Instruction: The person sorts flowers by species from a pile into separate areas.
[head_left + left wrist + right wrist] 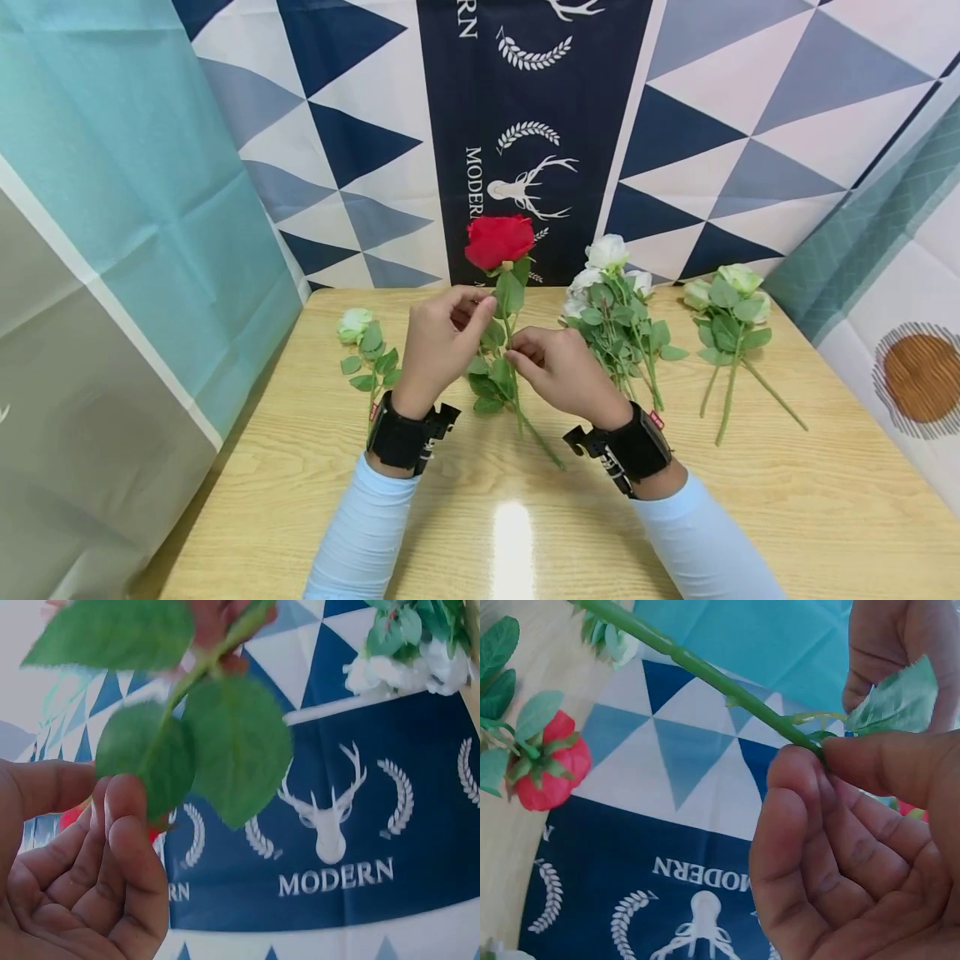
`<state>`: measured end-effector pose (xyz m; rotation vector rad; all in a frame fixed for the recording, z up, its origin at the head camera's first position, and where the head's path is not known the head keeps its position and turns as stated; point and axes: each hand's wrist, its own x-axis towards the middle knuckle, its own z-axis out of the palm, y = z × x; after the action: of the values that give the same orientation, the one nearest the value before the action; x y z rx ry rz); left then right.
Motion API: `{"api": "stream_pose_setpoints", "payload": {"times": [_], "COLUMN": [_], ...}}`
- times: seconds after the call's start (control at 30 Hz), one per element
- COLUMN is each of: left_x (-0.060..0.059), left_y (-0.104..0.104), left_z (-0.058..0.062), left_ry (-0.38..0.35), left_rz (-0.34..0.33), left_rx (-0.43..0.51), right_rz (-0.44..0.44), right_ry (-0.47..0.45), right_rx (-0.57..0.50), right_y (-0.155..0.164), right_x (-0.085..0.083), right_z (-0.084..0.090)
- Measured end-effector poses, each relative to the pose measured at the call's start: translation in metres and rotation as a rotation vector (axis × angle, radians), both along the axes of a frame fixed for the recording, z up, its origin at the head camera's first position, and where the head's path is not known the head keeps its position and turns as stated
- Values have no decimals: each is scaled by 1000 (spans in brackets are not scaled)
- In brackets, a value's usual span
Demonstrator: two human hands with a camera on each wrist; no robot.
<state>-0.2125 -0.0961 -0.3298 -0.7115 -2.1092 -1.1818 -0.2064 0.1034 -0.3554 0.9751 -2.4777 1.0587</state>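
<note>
Above the middle of the wooden counter (750,500), a red rose (498,240) stands nearly upright between the two hands, its bloom higher than both of them and its green stem (536,433) slanting down toward the person until the lower end meets the wood. The right hand (558,371) pinches the stem partway down, between thumb and forefinger, with the remaining fingers loosely curled beneath; the right wrist view shows the thumb and fingertips (802,769) closed on the stem just where a leaf branches off. The left hand (442,342) is raised beside the upper leaves, just below the bloom, its thumb and fingertips meeting on a leaf (510,292); in the left wrist view the fingers (127,817) touch the blurred leaves from below, the palm turned toward the camera. Both forearms, in pale blue sleeves with black wrist straps, come in from the near edge and angle inward toward the flower. On the counter to the left lies a single pale rose (354,323), and to the right lie a bunch of white roses (607,254) and, farther right, a greenish-white bunch (731,283), all apart from the hands.
</note>
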Motion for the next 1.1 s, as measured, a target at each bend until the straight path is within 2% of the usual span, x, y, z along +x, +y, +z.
{"api": "stream_pose_setpoints", "payload": {"times": [0.27,0.43,0.8,0.93,1.1], "left_x": [-5,-7,-17,-20,-24], "left_y": [-28,-41,-70,-79,-88], "left_z": [2,3,-2,-5,-12], "left_ry": [-141,-179,-284,-319,-357], "left_rz": [193,247,367,408,445], "left_rx": [-190,-196,-188,-191,-206], "right_rz": [-63,-114,-167,-185,-151], "right_ry": [-115,-233,-394,-441,-453], "right_rx": [18,31,60,90,117], "right_y": [1,1,3,3,2], "right_x": [-14,-24,-43,-50,-54], "right_z": [-18,-33,-63,-74,-85]}}
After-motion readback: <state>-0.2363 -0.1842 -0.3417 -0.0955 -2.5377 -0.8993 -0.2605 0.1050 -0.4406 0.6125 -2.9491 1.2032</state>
